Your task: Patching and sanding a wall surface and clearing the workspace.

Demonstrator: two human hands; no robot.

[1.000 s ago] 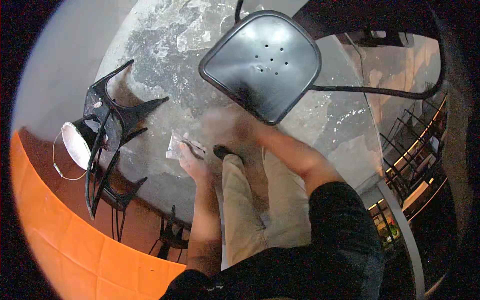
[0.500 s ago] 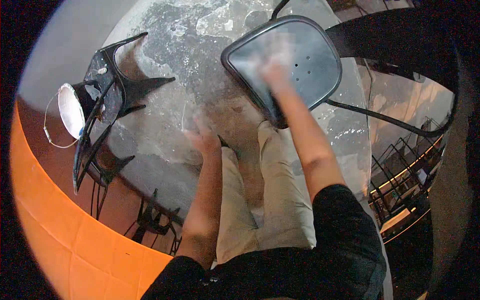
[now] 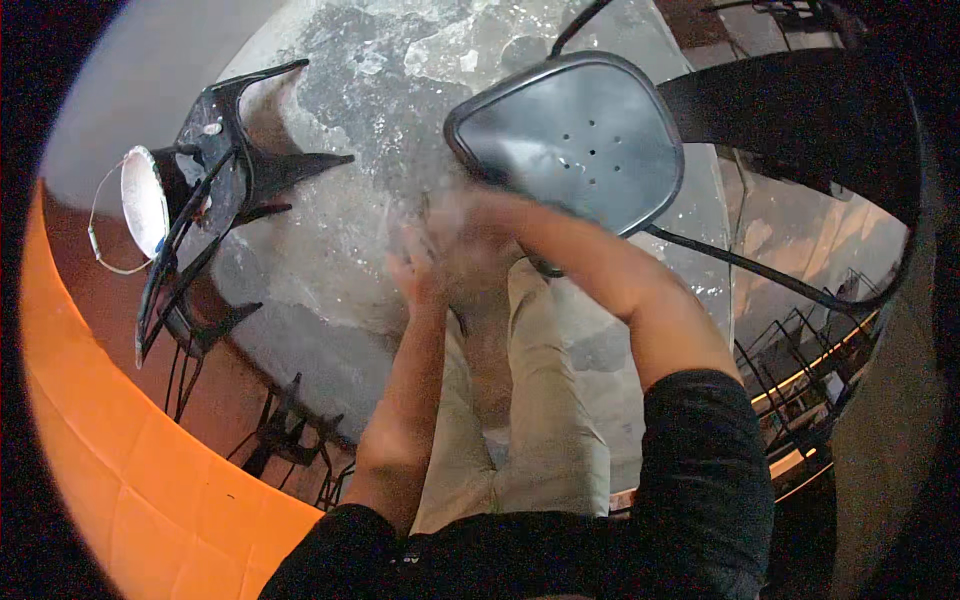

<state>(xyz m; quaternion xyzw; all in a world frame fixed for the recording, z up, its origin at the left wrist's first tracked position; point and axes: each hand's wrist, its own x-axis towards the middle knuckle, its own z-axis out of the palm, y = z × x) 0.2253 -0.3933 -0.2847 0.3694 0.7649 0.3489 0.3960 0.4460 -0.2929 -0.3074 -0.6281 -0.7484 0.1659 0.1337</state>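
My left hand [image 3: 416, 268] is over the grey, patchy floor, in front of my knees. Its fingers look stretched and partly apart, though slightly blurred, and I make out nothing held in them. Close by on its right is my right hand [image 3: 478, 215], smeared by motion, so its fingers cannot be read. It is just off the lower left edge of a dark, glossy metal seat [image 3: 610, 125] with a raised rim and several small holes in its middle. Black tubular legs [image 3: 745, 262] run from the seat.
On the left, a white-lined bucket [image 3: 143, 203] with a wire handle is beside a tipped black chair [image 3: 215, 150]. More black metal frames [image 3: 290, 430] stand lower left, behind an orange padded surface [image 3: 130, 480]. A dark curved band [image 3: 770, 110] and wire racks [image 3: 810, 350] are on the right.
My right hand has come off the seat's face, down and left toward my left hand. My left hand has shifted slightly right. The seat sits slightly lower in view.
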